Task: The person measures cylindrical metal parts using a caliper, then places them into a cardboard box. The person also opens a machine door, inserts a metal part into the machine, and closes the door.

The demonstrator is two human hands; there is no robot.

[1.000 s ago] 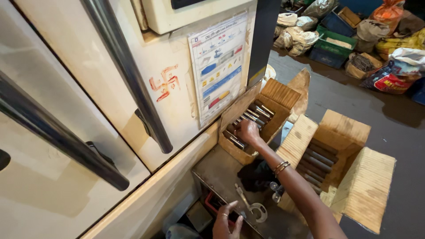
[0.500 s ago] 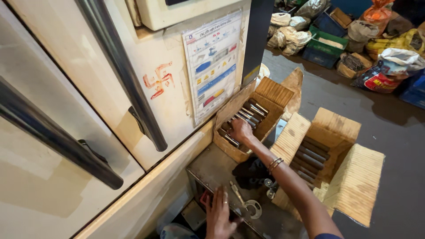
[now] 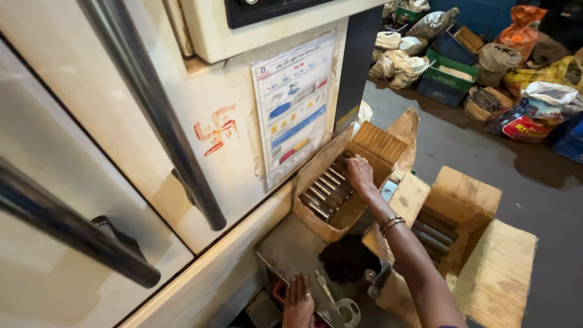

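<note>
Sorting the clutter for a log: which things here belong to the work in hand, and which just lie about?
In hand:
- right hand on grey metal rods
- open cardboard box
- left hand on metal tray

Lying about:
- filled sacks
- green crate

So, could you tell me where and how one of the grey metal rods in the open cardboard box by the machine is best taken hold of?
Probably from above, pinching a grey metal rod across its middle. The rods lie flat, side by side, in the open cardboard box, ends close to the walls, so only the tops look free. The right hand already reaches in from above.
</note>
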